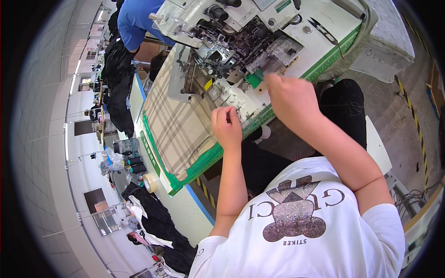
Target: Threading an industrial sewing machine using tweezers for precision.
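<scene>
An industrial sewing machine (227, 51) stands before me with its front open and its dark inner parts bare; lint lies on its pale bed (241, 99). Fingers closed, my right hand (294, 97) is at the bed's right side, slightly blurred. At its fingertips is a small green piece (254, 79), whose kind I cannot make out. My left hand (227, 124) rests by the near edge of the bed, fingers curled together; whatever they hold, if anything, is hidden. Left of it, a beige plaid cloth (176, 125) covers the table extension.
Dark thread snips (324, 31) lie on the machine table at the upper right. Green tape (204, 160) runs along the near table edge. A tape roll (150, 182) and dark thread cones (137, 165) sit on the left. A co-worker in blue (136, 23) is at the far left.
</scene>
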